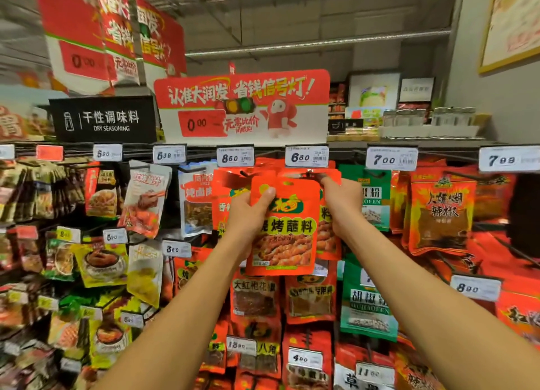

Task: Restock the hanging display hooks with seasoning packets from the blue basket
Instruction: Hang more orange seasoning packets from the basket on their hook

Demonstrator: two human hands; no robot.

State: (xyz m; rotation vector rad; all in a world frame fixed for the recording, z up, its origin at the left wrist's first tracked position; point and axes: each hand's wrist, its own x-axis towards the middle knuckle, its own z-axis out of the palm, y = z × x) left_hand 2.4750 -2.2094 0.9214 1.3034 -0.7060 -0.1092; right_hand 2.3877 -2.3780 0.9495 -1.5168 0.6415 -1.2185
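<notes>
I hold an orange-red seasoning packet with yellow lettering up in front of the top row of hooks. My left hand grips its upper left edge, thumb on the front. My right hand reaches to the packet's upper right corner and pinches at the hook under the 6.80 price tag, where matching orange packets hang behind. Whether the fingers touch the hook or a hanging packet is unclear. The blue basket is out of view.
Rows of hanging packets fill the rack: green pepper packets to the right, red chilli packets further right, mixed packets to the left. Price tags line each row. A red promotional sign and a black "Dry Seasoning" sign stand above.
</notes>
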